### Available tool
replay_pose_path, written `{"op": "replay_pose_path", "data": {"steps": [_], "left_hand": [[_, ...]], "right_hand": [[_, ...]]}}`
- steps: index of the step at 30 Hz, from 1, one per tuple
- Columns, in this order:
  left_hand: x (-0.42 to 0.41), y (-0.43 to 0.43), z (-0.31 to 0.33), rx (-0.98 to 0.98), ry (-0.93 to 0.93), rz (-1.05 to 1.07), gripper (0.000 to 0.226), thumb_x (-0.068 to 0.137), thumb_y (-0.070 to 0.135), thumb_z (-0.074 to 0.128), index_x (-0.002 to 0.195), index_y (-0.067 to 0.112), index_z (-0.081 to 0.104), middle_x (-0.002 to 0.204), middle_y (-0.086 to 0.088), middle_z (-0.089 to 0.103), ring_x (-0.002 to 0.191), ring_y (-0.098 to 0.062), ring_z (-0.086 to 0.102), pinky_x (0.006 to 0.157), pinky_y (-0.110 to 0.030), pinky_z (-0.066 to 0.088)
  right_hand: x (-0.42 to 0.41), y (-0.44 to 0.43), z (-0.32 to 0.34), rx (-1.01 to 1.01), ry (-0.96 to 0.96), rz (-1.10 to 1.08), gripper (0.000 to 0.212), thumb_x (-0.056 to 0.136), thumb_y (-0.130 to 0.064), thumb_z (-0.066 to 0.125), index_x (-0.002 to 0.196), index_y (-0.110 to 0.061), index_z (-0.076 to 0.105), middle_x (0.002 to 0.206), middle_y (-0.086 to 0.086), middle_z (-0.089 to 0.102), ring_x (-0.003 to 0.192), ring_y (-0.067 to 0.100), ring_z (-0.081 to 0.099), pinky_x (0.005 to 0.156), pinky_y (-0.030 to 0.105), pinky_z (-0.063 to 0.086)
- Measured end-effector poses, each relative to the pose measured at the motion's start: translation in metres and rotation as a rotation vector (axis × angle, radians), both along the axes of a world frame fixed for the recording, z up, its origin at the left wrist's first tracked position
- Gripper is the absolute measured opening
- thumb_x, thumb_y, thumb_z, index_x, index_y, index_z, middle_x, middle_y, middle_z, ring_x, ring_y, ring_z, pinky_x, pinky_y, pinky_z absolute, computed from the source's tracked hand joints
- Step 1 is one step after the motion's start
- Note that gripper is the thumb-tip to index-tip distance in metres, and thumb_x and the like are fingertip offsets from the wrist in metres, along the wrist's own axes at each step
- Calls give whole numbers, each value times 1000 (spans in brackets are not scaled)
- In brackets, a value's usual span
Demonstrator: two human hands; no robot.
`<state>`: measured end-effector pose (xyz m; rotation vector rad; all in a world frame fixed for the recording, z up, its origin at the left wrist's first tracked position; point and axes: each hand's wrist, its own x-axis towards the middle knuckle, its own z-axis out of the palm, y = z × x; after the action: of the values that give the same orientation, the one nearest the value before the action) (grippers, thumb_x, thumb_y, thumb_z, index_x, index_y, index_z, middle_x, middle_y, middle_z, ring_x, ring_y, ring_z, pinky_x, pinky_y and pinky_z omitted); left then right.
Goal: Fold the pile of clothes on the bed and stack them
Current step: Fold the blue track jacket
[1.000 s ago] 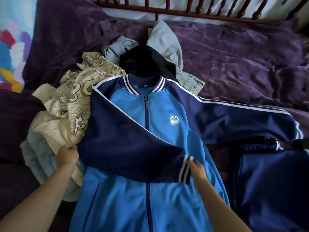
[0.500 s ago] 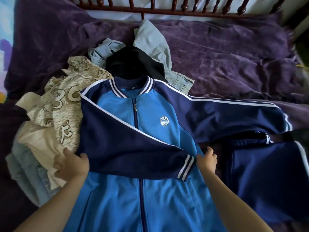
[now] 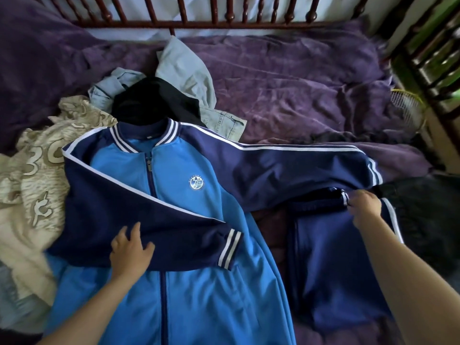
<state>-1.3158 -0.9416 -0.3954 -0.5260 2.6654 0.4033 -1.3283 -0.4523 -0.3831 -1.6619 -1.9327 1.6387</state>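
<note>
Jacket: my jacket (image 3: 194, 195) has a bright blue front, navy sleeves with white stripes, a striped collar and cuffs, a closed zip and a round white badge on the chest.
Place: it lies flat, front up, on the purple bed cover (image 3: 298, 90), with its collar toward the headboard.
Folded sleeve: this sleeve (image 3: 139, 215) lies slantwise across the chest, its cuff pointing right.
Other sleeve: this one (image 3: 286, 170) is stretched straight out to the right.
Left hand: my left hand (image 3: 129, 250) lies flat on the folded sleeve near its lower edge, fingers spread, pressing down and holding nothing.
Right hand: my right hand (image 3: 366, 205) is well off to the right, just below the outstretched cuff and over the navy trousers (image 3: 331, 257). The fingers are curled at a striped edge, and I cannot tell whether they pinch any cloth.
Change: half a second ago my left hand sat at the folded sleeve's left edge and my right beside the folded cuff. The left has slid inward and the right has gone out to the far cuff.
Pile: a beige printed top (image 3: 32, 175), a black garment (image 3: 154, 100) and pale denim (image 3: 184, 68) lie unfolded to the left of the jacket and past its collar.
</note>
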Motion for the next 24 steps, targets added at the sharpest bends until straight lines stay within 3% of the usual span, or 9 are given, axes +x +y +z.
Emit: {"op": "replay_pose_path", "data": {"steps": [3,9,13,16,18,20,22,24], "left_hand": [[4,15,0,34,31,35,62,90,21,58,145,11,30,151,-20,22,135,-38,20,107,-49,25],[12,26,-4,70,67,134,59,90,17,57,143,7,33,149,-22,25,135,-39,21,110,-46,20],[17,28,-4,62,85,201,58,89,15,59,141,5,36,146,-26,28,133,-41,24,111,-45,18],[19,23,-5,37,82,207,58,88,14,61,139,3,38,142,-27,35,132,-41,28,110,-46,19],[20,22,-4,38,85,204,58,88,15,61,139,2,38,141,-26,37,131,-41,29,109,-47,20],[19,25,2,61,107,214,57,88,14,60,139,1,38,141,-27,37,130,-42,30,109,-47,21],[18,28,9,106,142,235,54,90,13,59,138,0,39,141,-27,37,129,-42,31,110,-47,22],[18,33,17,243,199,280,49,91,12,56,137,2,42,141,-24,38,129,-39,35,109,-46,26]], "right_hand": [[-12,33,-8,-163,76,-79,24,95,-8,39,74,-19,42,75,-1,41,65,10,43,60,21,41],[-34,50,-30,-348,108,-41,14,93,-22,43,82,-27,48,80,-7,44,65,9,38,56,20,30],[-43,61,-39,-426,137,-79,15,90,-25,44,76,-23,46,78,-5,48,67,10,45,54,20,37],[-43,68,-42,-504,203,-236,7,91,-26,48,85,-23,51,89,-2,50,76,14,50,68,26,42],[-40,65,-35,-486,287,-347,6,92,-20,47,91,-17,53,92,-2,49,75,13,51,70,26,42],[-41,57,-19,-406,337,-383,11,91,-15,48,80,-17,50,80,-2,49,66,9,52,59,23,37],[-45,42,5,-341,446,-350,16,89,-11,50,75,-20,49,79,-1,52,60,5,53,54,20,34],[-48,16,30,-219,559,-196,23,88,-3,49,81,-23,54,90,-1,55,57,-2,56,56,16,37]]}}
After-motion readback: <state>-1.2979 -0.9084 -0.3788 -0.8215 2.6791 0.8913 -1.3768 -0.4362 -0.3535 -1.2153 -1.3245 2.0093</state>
